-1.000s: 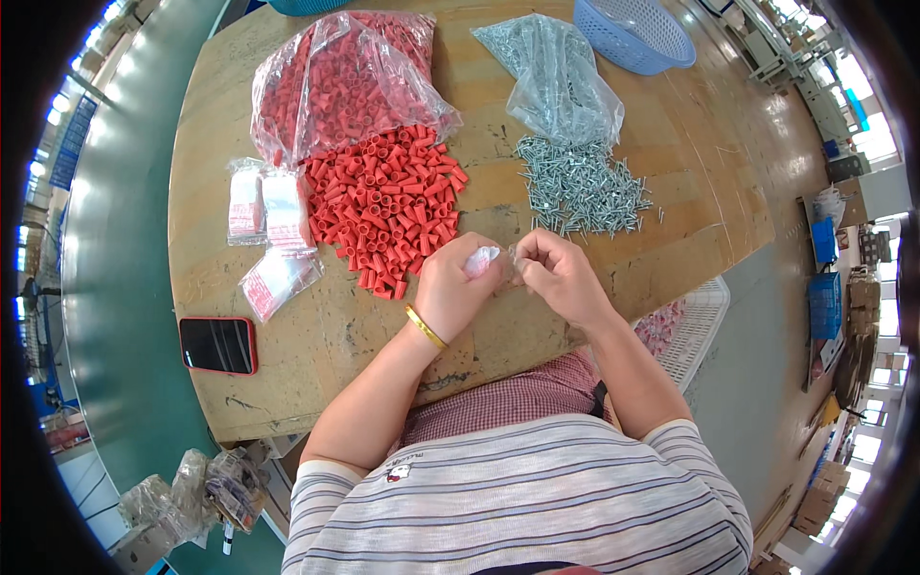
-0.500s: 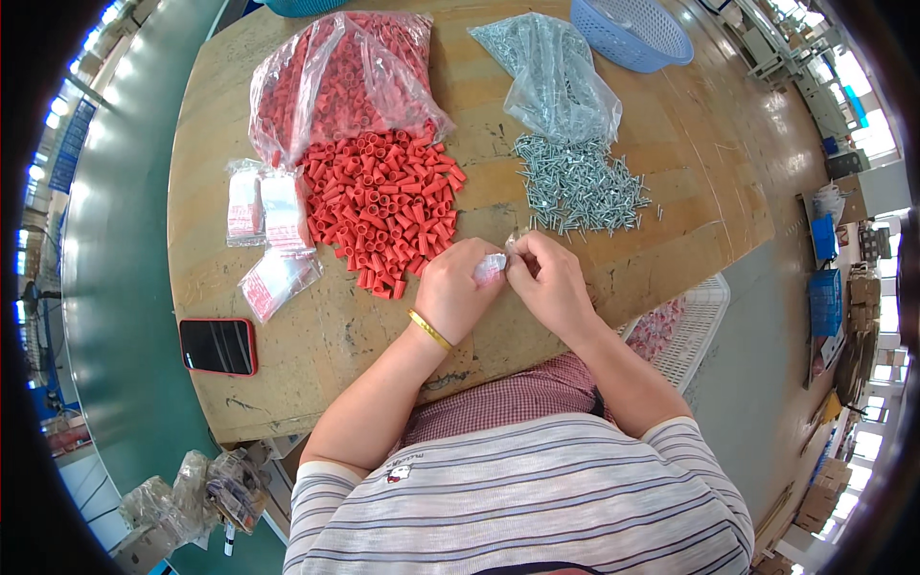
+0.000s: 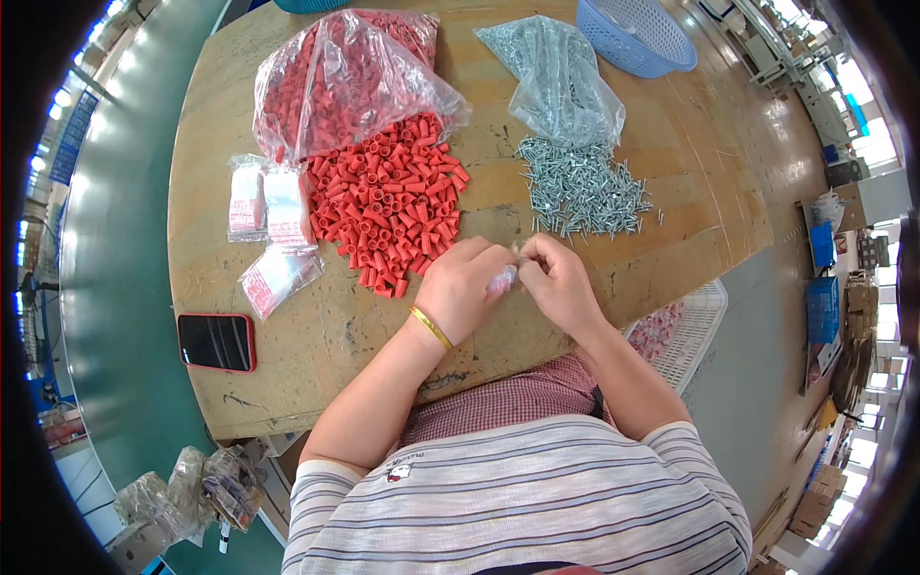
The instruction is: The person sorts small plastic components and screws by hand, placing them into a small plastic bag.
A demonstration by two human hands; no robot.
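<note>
Near the centre of the frame, wrapped in the curled fingers of the bare left hand (image 3: 456, 292): small clear plastic bag with pinkish print (image 3: 502, 280), mostly covered by that hand. Cannot make out its contents. Just beside it, thumb and forefinger of the bare right hand (image 3: 565, 292) pinched narrow on the bag's edge, exact contact too small to tell; remaining right fingers largely hidden. On the left wrist, shiny yellow bangle (image 3: 429, 327).

At upper left, large clear plastic bag of red pieces (image 3: 350, 81), with loose pile of hollow red plastic cones (image 3: 388, 206) below its mouth. Right of top centre, cloudy plastic bag of metal pieces (image 3: 565, 96), contents blurred by folds, above loose pile of small silver screws (image 3: 580, 187).

Left of the cones, flat clear packets with pink print (image 3: 278, 280); below these, black-screened phone with red edge (image 3: 217, 342), all on worn brown tabletop (image 3: 287, 379).

Along the top border, cut off, pale blue perforated plastic basket (image 3: 654, 59) and teal basket (image 3: 311, 4). Right of the lap, white plastic crate (image 3: 707, 326), partly hidden under the tabletop. At lower left, crumpled see-through bags (image 3: 192, 489), contents unclear.
</note>
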